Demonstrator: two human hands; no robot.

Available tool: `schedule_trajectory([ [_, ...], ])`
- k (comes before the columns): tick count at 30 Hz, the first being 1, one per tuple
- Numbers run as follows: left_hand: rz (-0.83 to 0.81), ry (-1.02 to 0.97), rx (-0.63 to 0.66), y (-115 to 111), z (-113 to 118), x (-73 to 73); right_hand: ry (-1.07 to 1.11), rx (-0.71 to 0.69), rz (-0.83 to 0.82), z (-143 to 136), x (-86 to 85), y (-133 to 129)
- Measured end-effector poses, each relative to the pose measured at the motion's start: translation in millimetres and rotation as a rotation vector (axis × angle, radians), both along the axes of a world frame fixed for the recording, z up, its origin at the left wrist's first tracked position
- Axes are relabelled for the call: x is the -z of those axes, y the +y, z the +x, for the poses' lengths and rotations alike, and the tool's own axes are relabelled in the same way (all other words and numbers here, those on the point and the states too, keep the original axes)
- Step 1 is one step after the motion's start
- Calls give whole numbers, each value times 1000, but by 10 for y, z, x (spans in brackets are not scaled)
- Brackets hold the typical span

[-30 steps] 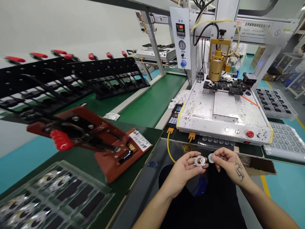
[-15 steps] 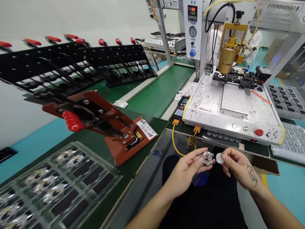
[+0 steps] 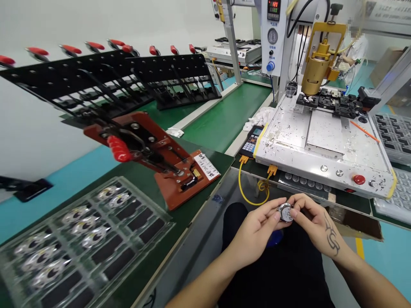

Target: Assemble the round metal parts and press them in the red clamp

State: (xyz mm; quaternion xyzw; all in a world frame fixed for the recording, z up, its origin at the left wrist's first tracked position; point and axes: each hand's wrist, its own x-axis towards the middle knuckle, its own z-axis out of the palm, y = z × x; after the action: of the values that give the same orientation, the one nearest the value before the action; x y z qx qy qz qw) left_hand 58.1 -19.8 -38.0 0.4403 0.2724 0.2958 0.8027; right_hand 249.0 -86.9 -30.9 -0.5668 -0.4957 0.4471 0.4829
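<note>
My left hand [image 3: 258,226] grips a small round metal watch case [image 3: 280,208] by its left side, above my lap. A pale printed disc [image 3: 287,214] lies against the face of the case. The thumb and fingers of my right hand [image 3: 310,218] pinch the disc at its right edge. Both hands are closed and almost touch around the case. Whether the disc sits flat inside the rim cannot be made out.
A clear tray [image 3: 128,182] with several metal cases lies at the left. Behind it stands a red-brown clamp fixture [image 3: 173,188]. A white press machine [image 3: 321,158] with a gold head [image 3: 313,77] is at the right. A person [image 3: 356,51] is at the back right.
My right hand has moved left and brought the disc from beside the metal case onto it. The camera view has shifted, so the surroundings sit further right.
</note>
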Motion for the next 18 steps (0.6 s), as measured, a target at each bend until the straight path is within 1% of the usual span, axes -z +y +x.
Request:
schedule_trajectory([
  [8,59,36,7,-47,-13,0,4,31,15,-32,38,-20],
  [14,81,55,33,-51,12,-25,-34,44,42,-31,60,-31],
  [18,133,105,6,-87,44,60,-160,59,93,-47,82,-33],
])
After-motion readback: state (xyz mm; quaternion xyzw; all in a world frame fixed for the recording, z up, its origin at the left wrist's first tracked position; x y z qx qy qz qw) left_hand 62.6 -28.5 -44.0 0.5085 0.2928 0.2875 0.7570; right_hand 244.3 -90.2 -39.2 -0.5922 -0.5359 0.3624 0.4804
